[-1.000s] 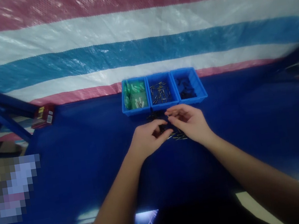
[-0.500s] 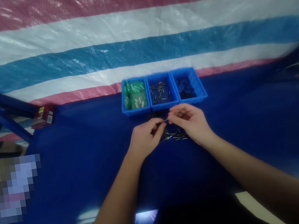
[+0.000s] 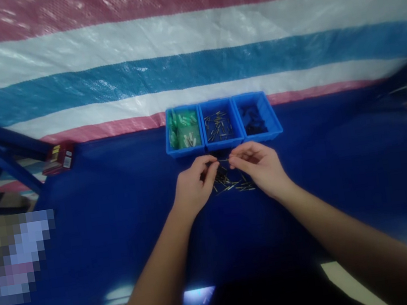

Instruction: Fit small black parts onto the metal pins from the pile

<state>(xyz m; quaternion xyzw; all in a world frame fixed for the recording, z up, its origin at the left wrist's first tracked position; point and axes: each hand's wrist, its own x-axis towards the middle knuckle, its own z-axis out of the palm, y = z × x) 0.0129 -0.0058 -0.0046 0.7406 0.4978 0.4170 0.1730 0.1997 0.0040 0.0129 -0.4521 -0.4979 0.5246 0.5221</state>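
A thin metal pin [image 3: 223,159] spans the small gap between my hands. One end is pinched by the thumb and fingertips of my left hand [image 3: 196,181]; the other is pinched by my right hand [image 3: 261,167]. Below them, several slim brassy pins [image 3: 246,186] lie loose on the blue table, some partly hidden by my left hand. Just beyond my hands stands a blue bin of similar pins [image 3: 221,144]. To its left a blue bin [image 3: 187,151] holds green bags and small pale pieces. The right blue bin [image 3: 273,119] contains dark pieces too dim to make out.
A red box [image 3: 58,159] lies at the table's back left. Blue metal frame bars [image 3: 6,136] rise at both sides. Behind the blue table [image 3: 122,225] hangs a striped plastic sheet [image 3: 102,86]. A blurred-out patch covers the left edge.
My left hand has shifted slightly to the left, and more of the pin shows between my hands. More loose pins are visible below. My right hand has barely moved.
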